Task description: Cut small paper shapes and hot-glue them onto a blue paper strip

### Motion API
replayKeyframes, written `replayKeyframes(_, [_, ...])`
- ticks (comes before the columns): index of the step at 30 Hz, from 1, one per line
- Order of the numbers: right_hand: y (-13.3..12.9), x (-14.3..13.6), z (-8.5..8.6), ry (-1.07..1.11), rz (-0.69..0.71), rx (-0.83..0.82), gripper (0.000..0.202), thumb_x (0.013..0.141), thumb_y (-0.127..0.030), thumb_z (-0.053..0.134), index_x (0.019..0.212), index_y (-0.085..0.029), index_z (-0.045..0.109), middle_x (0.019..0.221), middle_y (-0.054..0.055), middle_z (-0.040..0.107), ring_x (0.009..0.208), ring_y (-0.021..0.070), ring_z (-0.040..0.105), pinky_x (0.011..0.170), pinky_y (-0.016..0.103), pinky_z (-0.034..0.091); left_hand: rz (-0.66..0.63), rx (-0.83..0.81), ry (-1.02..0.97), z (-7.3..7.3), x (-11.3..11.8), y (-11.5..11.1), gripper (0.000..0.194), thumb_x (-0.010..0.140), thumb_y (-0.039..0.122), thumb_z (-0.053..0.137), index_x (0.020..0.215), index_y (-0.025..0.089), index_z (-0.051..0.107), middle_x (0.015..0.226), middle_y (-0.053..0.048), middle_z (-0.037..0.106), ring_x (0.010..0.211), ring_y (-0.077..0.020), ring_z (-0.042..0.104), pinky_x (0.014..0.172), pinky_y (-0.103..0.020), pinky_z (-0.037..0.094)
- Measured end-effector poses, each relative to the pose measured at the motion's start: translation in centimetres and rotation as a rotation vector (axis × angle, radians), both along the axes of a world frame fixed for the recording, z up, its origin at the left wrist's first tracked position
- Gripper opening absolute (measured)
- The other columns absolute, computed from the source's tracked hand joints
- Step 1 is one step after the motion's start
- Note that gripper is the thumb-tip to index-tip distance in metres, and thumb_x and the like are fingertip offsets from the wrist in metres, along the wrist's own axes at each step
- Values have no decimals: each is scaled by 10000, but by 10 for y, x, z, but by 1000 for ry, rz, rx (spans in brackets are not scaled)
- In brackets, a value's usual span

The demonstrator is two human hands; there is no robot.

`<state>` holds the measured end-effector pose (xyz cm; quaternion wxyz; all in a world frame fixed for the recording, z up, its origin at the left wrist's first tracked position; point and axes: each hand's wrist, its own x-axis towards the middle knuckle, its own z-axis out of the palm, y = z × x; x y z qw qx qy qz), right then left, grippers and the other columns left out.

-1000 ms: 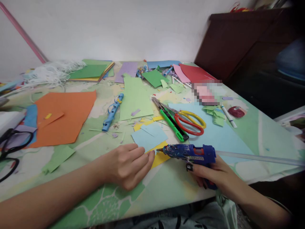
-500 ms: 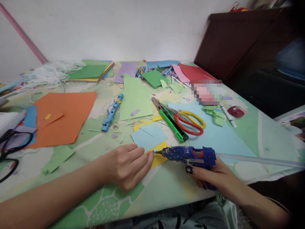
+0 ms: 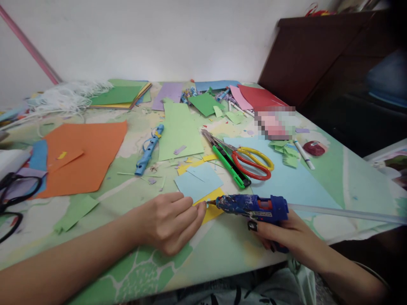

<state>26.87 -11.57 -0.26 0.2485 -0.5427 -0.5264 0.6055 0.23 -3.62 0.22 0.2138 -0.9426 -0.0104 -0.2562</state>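
Head view, left hand (image 3: 174, 221): near middle, resting on the tablecloth (image 3: 229, 258), fingers curled in, thumb and forefinger closed on a tiny pale-blue piece (image 3: 208, 200), most of it hidden.
Right hand (image 3: 284, 231): near right, wrapped firmly round the handle of a blue hot-glue gun, thumb along its side; whether the trigger is pressed cannot be told.
Hot-glue gun (image 3: 251, 206): lying level above the cloth, nozzle pointing left, its tip right at the left fingertips; a long translucent glue stick (image 3: 343, 213) runs out of its back toward the right.
Yellow paper (image 3: 213, 214): beneath the nozzle and the left fingertips, partly covered by a light-blue paper square (image 3: 200, 181) on its far side.
Cutting tools: a green utility knife (image 3: 231, 166) just beyond the gun, and right beside it scissors with red and yellow handles (image 3: 252, 166), these handles over a large light-blue sheet (image 3: 295, 186).
Farther off: a blue paper tube (image 3: 149, 150) left of a long pale-green sheet (image 3: 179, 129).
Left side: an orange sheet (image 3: 87, 156), with a tangle of white cord (image 3: 68, 96) in the far corner.
Right side: a white marker (image 3: 304, 154) near a dark-red rounded object (image 3: 314, 148).
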Motion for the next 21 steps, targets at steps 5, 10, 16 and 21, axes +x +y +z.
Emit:
replayKeyframes(5, [1,0,3,-37,21,7,311,808,-394,530,597,-168,495,551,-13,459,511,95,394,476,226,322,-14,6,0,1,0,0,170,796,87,535,935,11,596,612,-25,552,496,-137,511,384,-294,343])
replayKeyframes(10, [1,-2,6,-37,22,9,291,811,-363,521,594,-173,483,552,-16,454,512,94,387,473,223,316,-8,3,0,0,-1,0,161,815,95,514,931,25,601,599,-22,547,496,-138,508,392,-301,358])
replayKeyframes(16, [1,-2,4,-38,9,41,314,818,-372,521,579,-170,486,544,-7,463,509,98,402,470,227,324,-2,13,-12,0,-2,0,158,815,94,518,932,39,609,586,-22,543,508,-139,511,404,-300,356])
replayKeyframes(21, [0,-2,4,-32,-13,39,297,818,-390,523,621,-168,501,555,-11,463,513,97,411,462,220,323,-9,8,-6,1,-1,0,162,807,100,541,931,33,621,589,-33,554,510,-143,503,400,-302,330])
